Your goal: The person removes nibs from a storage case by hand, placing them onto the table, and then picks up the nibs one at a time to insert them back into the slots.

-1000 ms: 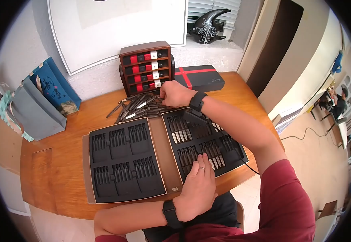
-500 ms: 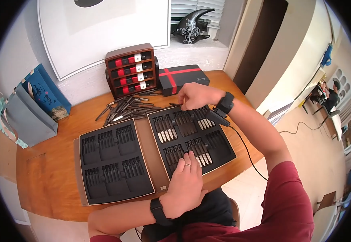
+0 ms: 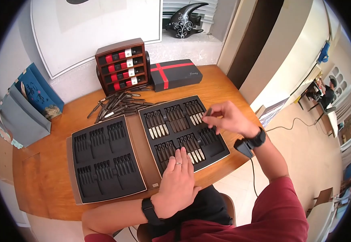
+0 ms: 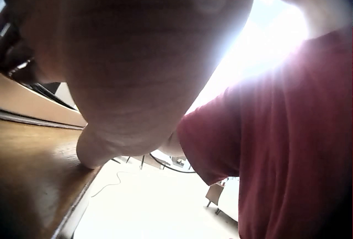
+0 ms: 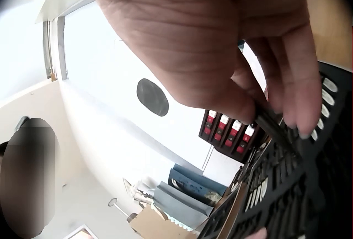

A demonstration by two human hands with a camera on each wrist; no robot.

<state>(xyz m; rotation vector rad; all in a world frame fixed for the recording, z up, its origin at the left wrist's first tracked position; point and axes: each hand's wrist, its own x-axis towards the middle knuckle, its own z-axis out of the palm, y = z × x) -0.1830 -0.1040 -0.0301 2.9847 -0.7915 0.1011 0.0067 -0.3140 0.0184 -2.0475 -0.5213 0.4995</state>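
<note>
My right hand (image 3: 230,119) pinches a slim dark stick-like piece (image 5: 274,129) between thumb and fingers, over the right side of the right black tray (image 3: 216,151). Rows of similar dark pieces, some with whitish rounded ends (image 3: 158,131), lie in most of that tray's compartments. The lower right compartment under my right hand shows slots with a bare floor. My left hand (image 3: 175,185) rests with fingers extended at the tray's near edge, over the lower row. Beside it lies the left black tray (image 3: 107,185), its slots bare. Loose dark pieces (image 3: 119,105) are heaped behind the trays.
Behind the heap stand a wooden rack (image 3: 121,66) with red, black and white items and a black box (image 3: 181,74) with red ribbon. Gift bags (image 3: 24,115) stand at the table's left. A cable (image 3: 254,177) hangs from my right wrist. Another person sits far right.
My right hand has moved from the heap, rightward and nearer, to over the tray's right side, carrying a dark piece. The left hand has stayed on the tray. The head view has shifted slightly.
</note>
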